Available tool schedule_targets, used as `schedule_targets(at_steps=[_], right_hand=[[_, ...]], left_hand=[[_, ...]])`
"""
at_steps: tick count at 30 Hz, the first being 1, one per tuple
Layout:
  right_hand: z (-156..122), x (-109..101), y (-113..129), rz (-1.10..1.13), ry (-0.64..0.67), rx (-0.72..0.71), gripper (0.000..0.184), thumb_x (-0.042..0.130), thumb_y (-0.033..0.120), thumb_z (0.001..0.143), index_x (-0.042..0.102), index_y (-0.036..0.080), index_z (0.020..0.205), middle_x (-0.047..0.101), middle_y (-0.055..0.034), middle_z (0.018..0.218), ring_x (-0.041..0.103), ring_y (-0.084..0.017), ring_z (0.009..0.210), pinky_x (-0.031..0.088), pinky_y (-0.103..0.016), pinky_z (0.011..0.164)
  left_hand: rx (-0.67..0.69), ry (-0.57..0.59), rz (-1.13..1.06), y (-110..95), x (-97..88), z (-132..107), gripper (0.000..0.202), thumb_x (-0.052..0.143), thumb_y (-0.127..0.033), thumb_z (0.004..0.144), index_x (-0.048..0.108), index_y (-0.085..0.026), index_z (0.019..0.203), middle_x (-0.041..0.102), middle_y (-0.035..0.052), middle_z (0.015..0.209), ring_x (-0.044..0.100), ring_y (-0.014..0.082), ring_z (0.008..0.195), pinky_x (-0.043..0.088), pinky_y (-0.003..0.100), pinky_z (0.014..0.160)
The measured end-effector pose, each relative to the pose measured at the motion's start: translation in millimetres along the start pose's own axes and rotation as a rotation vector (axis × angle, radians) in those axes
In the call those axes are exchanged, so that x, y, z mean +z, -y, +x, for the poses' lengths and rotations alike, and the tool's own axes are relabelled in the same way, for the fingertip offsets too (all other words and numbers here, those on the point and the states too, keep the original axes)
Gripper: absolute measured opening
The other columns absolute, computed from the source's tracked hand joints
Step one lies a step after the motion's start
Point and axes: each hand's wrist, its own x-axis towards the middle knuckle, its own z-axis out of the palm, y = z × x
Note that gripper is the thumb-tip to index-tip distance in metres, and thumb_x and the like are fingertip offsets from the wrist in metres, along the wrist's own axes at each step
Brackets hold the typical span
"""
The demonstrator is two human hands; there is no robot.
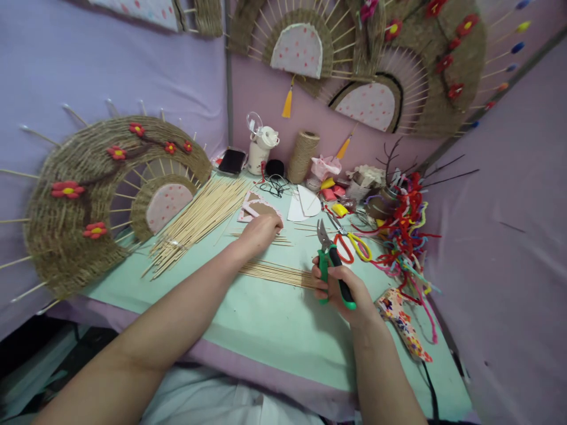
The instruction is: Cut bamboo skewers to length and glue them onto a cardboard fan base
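My right hand [343,289] is closed around the green and black handles of a pair of cutting pliers [328,254], jaws pointing away from me. Just left of it lies a small bundle of thin wooden skewers [277,273] on the pale green table [266,324]. My left hand [261,230] reaches forward with fingers curled down onto a few loose skewers [277,240] beside a pink and brown cardboard fan piece [257,208]. What the left fingers grip is hidden.
A large pile of skewers [199,218] lies at left by a woven twine fan [101,189] with red flowers. Red and yellow scissors [352,245], pipe cleaners [405,230], a twine spool [303,154], a phone [233,160] and a white jar [261,147] crowd the back and right.
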Motion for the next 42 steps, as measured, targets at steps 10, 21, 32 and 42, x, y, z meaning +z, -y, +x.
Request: schedule_targets(at_steps=[10,21,32,42], right_hand=[[-2.9,0.3,2.3,-0.033,-0.022,-0.052,0.029,0.061,0.028,0.063,0.056,0.022,0.091,0.046,0.0009,0.076,0.034,-0.011,0.057,0.028,-0.024,0.049],[-7.4,-1.7,10.0,-0.032,-0.035,-0.146,0.028,0.056,0.032,0.065,0.057,0.026,0.092,0.045,-0.0006,0.078,0.035,-0.014,0.06,0.031,-0.029,0.053],[-7.4,-2.9,7.8,-0.066,-0.036,-0.142,0.03,0.055,0.033,0.064,0.056,0.025,0.093,0.045,-0.0013,0.079,0.035,-0.014,0.059,0.032,-0.028,0.052],[-8.7,1.4,5.2,-0.096,0.02,-0.151,0.037,0.06,0.032,0.062,0.056,0.025,0.098,0.049,-0.0018,0.084,0.04,-0.014,0.064,0.036,-0.029,0.056]], left_hand=[[0.018,-0.001,0.056,10.5,17.7,5.3,0.024,0.048,-0.017,0.083,0.07,-0.016,0.092,0.068,0.0104,0.098,0.06,0.024,0.097,0.044,0.032,0.081],[0.195,0.246,0.002,-40.4,16.7,-29.2,0.021,0.048,-0.016,0.08,0.069,-0.018,0.083,0.065,0.0077,0.089,0.059,0.0209,0.086,0.043,0.028,0.074],[0.25,0.282,0.109,-43.9,33.3,-35.9,0.022,0.045,-0.01,0.08,0.066,-0.015,0.08,0.063,0.0101,0.083,0.057,0.0211,0.078,0.04,0.03,0.066],[0.007,0.034,-0.026,-19.3,-14.7,-16.8,0.018,0.043,-0.016,0.085,0.061,-0.018,0.085,0.065,0.0053,0.08,0.055,0.0195,0.072,0.037,0.03,0.064]])
